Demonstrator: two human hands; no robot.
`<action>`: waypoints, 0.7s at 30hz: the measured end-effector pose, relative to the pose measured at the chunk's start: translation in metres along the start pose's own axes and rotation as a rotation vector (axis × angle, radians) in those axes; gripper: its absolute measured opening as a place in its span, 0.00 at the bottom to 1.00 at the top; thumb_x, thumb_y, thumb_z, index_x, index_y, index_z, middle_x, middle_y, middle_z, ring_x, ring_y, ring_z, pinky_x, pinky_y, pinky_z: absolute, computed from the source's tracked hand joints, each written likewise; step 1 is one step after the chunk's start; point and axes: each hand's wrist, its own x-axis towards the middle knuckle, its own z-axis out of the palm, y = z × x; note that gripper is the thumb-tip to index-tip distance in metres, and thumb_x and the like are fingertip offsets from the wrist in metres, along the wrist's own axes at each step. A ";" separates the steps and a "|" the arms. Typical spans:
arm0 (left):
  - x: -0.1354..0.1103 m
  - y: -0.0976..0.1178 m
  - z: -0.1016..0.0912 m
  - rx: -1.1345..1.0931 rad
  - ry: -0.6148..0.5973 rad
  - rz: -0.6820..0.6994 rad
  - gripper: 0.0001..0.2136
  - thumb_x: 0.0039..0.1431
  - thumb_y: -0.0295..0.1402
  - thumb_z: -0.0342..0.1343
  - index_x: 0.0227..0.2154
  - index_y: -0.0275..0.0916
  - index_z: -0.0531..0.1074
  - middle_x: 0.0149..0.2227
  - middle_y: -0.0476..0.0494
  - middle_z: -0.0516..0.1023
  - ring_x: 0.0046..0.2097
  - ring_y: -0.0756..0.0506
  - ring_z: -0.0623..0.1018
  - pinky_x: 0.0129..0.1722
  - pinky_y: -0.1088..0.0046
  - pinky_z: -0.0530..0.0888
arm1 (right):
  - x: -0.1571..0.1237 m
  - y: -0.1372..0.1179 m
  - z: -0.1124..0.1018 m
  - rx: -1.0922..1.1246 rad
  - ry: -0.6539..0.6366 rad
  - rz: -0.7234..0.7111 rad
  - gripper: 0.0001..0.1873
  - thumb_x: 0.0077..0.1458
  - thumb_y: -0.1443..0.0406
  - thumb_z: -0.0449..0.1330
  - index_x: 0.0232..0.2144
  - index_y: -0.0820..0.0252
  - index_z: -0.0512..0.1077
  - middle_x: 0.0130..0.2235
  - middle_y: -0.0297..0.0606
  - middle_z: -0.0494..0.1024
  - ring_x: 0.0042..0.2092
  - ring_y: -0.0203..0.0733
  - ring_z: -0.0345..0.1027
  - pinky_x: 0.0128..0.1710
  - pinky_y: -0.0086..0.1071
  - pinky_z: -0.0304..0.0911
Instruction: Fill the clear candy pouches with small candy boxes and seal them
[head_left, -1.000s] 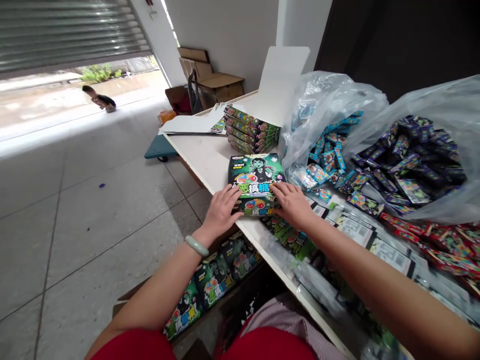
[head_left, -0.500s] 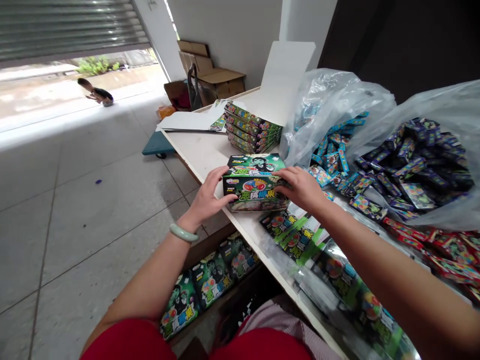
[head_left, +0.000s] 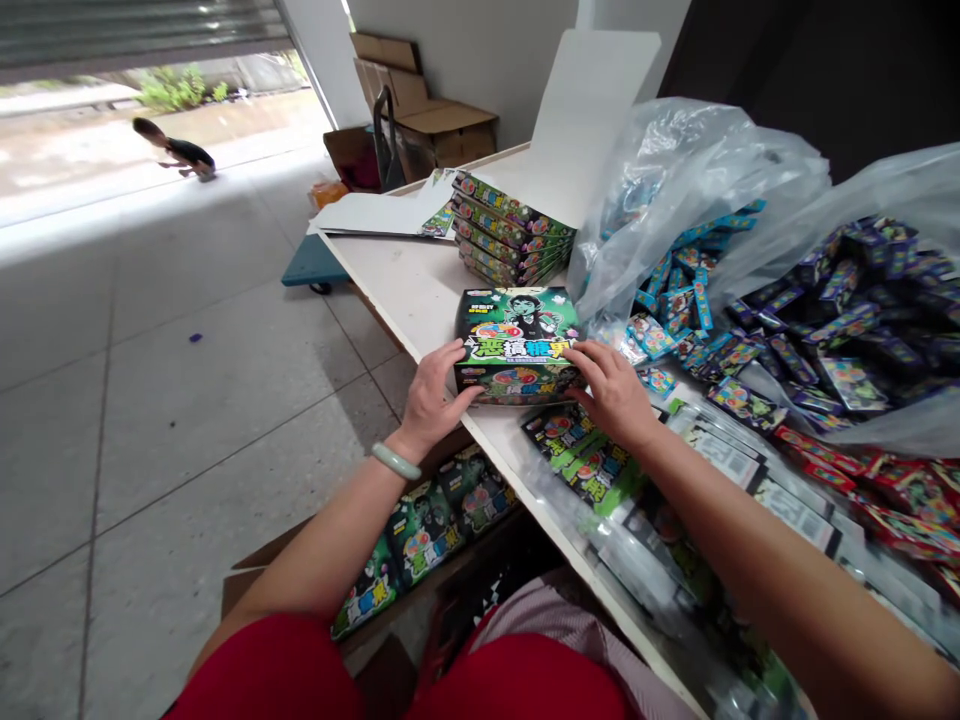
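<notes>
A green and black candy box (head_left: pixel 517 340) with a cartoon figure stands on the white table (head_left: pixel 405 285) near its front edge. My left hand (head_left: pixel 435 392), a pale green bangle on its wrist, grips the box's left end with curled fingers. My right hand (head_left: pixel 613 390) grips the right end the same way. Flat unfolded boxes in clear wrap (head_left: pixel 592 470) lie just right of the box, under my right forearm.
A stack of closed boxes (head_left: pixel 510 240) sits behind, before a white card flap. Two clear bags hold blue packets (head_left: pixel 675 300) and purple packets (head_left: pixel 847 320). A carton of finished boxes (head_left: pixel 420 530) stands on the floor. A blue trolley (head_left: pixel 311 265) and a small person (head_left: pixel 176 152) are farther off.
The box was lifted and turned up on its edge between both hands, then set back down flat on the table a little farther from me. Both hands stayed on its ends.
</notes>
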 end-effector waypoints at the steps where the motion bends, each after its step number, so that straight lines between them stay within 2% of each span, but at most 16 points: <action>1: -0.003 -0.001 0.002 0.008 0.004 0.010 0.27 0.57 0.36 0.62 0.56 0.41 0.59 0.56 0.36 0.69 0.58 0.39 0.70 0.59 0.56 0.68 | -0.001 0.000 0.003 -0.008 0.004 0.006 0.27 0.58 0.67 0.57 0.60 0.60 0.60 0.57 0.49 0.67 0.60 0.56 0.57 0.59 0.49 0.57; 7: -0.014 -0.009 0.010 0.038 -0.043 0.006 0.25 0.58 0.39 0.59 0.56 0.41 0.58 0.56 0.35 0.70 0.59 0.38 0.70 0.58 0.54 0.68 | -0.009 -0.002 0.014 -0.051 -0.003 0.055 0.25 0.59 0.67 0.55 0.59 0.58 0.62 0.58 0.48 0.68 0.60 0.57 0.57 0.55 0.51 0.58; 10: -0.018 -0.011 0.017 0.063 -0.028 0.024 0.25 0.58 0.40 0.60 0.54 0.41 0.59 0.54 0.34 0.71 0.57 0.38 0.71 0.56 0.52 0.70 | -0.007 0.003 0.013 0.000 -0.008 0.043 0.26 0.59 0.68 0.54 0.60 0.57 0.62 0.58 0.48 0.67 0.61 0.56 0.56 0.57 0.52 0.57; 15: -0.028 -0.016 0.026 0.061 -0.123 -0.026 0.22 0.58 0.42 0.59 0.52 0.42 0.61 0.54 0.35 0.71 0.58 0.37 0.71 0.56 0.49 0.69 | -0.009 0.011 0.019 0.101 0.002 0.050 0.27 0.58 0.70 0.53 0.60 0.54 0.61 0.58 0.47 0.66 0.62 0.56 0.53 0.59 0.55 0.57; 18: -0.033 -0.018 0.019 0.045 -0.173 0.007 0.21 0.60 0.40 0.57 0.54 0.42 0.61 0.57 0.36 0.70 0.60 0.38 0.68 0.58 0.49 0.67 | -0.014 0.011 0.024 0.116 0.026 0.061 0.26 0.59 0.71 0.52 0.60 0.52 0.62 0.59 0.47 0.63 0.64 0.55 0.50 0.58 0.55 0.59; 21: -0.031 -0.017 0.006 -0.014 -0.205 0.065 0.19 0.63 0.33 0.54 0.56 0.44 0.62 0.59 0.38 0.69 0.63 0.39 0.63 0.60 0.48 0.65 | -0.019 0.009 0.024 0.126 -0.005 0.061 0.25 0.61 0.71 0.50 0.60 0.53 0.62 0.62 0.47 0.61 0.66 0.55 0.46 0.58 0.54 0.60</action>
